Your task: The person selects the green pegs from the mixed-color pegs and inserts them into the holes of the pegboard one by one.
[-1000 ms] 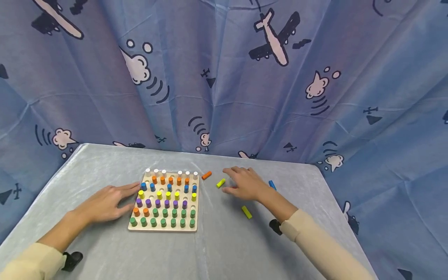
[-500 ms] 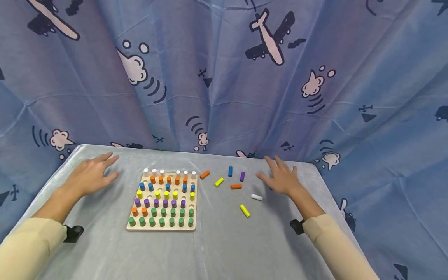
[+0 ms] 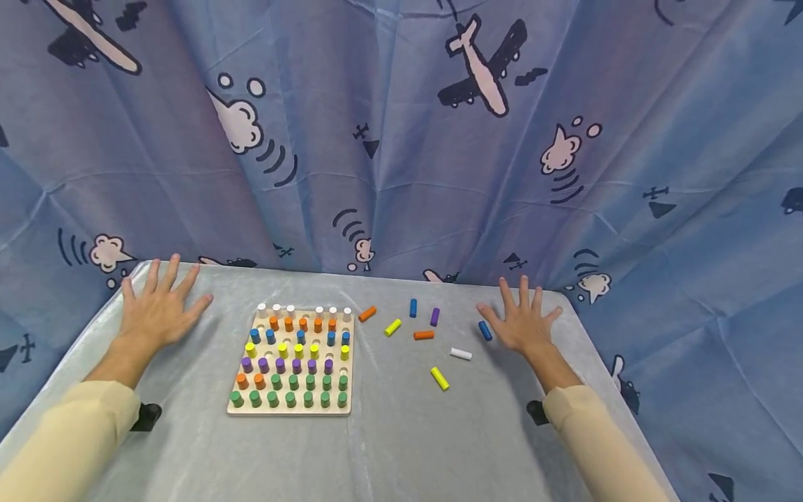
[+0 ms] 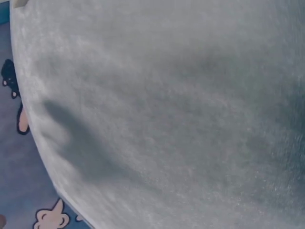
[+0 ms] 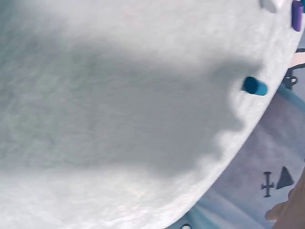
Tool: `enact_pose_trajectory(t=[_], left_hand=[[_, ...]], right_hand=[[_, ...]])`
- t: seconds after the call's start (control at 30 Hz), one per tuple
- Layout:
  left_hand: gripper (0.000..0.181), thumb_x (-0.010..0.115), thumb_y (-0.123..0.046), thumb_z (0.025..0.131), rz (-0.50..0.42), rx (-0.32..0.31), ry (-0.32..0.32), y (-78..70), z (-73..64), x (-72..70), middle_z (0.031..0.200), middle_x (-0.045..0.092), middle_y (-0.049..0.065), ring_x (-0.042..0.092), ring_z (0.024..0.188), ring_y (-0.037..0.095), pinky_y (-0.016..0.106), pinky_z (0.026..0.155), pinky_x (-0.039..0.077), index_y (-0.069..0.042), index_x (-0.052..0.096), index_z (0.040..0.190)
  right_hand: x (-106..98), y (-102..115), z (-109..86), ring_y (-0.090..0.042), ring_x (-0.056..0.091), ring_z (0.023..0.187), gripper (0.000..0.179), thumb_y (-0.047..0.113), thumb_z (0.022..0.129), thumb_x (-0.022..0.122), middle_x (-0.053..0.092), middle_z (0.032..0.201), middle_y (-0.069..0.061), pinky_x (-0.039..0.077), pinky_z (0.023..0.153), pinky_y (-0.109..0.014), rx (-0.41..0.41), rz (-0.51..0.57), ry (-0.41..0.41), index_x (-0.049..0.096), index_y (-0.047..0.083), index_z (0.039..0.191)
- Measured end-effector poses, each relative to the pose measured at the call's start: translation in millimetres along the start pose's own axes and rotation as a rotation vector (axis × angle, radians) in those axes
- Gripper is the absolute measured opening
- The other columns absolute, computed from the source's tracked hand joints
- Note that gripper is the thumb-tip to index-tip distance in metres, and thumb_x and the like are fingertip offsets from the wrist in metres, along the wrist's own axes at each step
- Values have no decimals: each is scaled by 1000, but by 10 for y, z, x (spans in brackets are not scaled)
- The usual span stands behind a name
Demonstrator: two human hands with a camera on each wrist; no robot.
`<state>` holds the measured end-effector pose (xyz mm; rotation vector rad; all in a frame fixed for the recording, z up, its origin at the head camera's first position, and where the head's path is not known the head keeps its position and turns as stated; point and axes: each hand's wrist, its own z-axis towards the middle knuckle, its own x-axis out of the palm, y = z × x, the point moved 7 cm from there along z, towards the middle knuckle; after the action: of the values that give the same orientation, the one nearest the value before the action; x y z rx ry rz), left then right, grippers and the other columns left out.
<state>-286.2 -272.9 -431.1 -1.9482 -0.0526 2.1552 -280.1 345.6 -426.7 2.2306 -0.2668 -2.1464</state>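
A wooden pegboard (image 3: 288, 412) lies left of the middle of the table, with rows of green, orange, purple, yellow, blue and white pegs standing in it. My left hand (image 3: 155, 314) is left of the board, fingers spread and holding nothing. At the right, my right hand (image 3: 523, 324) has its fingers spread too, palm down. The thing nearest to it is a blue peg (image 3: 485, 330), just left of its thumb side; the right wrist view also has this blue peg (image 5: 256, 86) beside the hand's shadow. Part of the right hand (image 5: 288, 210) edges into that view.
Between board and right hand lie loose pegs: orange (image 3: 367, 314), yellow (image 3: 392, 327), blue (image 3: 413, 307), purple (image 3: 435, 316), another orange (image 3: 423, 335), white (image 3: 461, 354) and another yellow (image 3: 440, 378). Grey cloth (image 3: 401, 446) covers the table. A blue printed curtain (image 3: 401, 139) hangs behind.
My left hand has left the board's left edge and moved up and away. My right hand has moved right from above the loose pegs, uncovering several of them. The fingers of both have spread.
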Motion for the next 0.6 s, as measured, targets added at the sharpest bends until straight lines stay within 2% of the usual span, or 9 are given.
enact_pose_trajectory(t=[0.2,0.37,0.6], left_hand=[[79,24,-62,102,45,-42,47,96,-26,58,163,-4,25,-9,147,50,77,104,-14,-9,13,159],[79,23,-62,102,60,-42,69,150,-40,75,163,-7,25,-11,146,50,76,103,-17,-8,14,159],[80,23,-63,102,53,-42,77,168,-55,80,162,-5,26,-9,146,51,76,102,-17,-7,15,159]], right_hand=[[104,-140,-33,-57,-13,143,96,79,92,23,-15,162,-26,-19,94,-82,29,9,40,6,16,161],[127,-185,-39,-57,-15,143,94,79,92,23,-15,162,-26,-19,93,-82,25,3,39,4,17,161],[124,-204,-46,-59,-10,143,95,78,93,23,-13,162,-27,-19,93,-83,20,-10,39,6,16,161]])
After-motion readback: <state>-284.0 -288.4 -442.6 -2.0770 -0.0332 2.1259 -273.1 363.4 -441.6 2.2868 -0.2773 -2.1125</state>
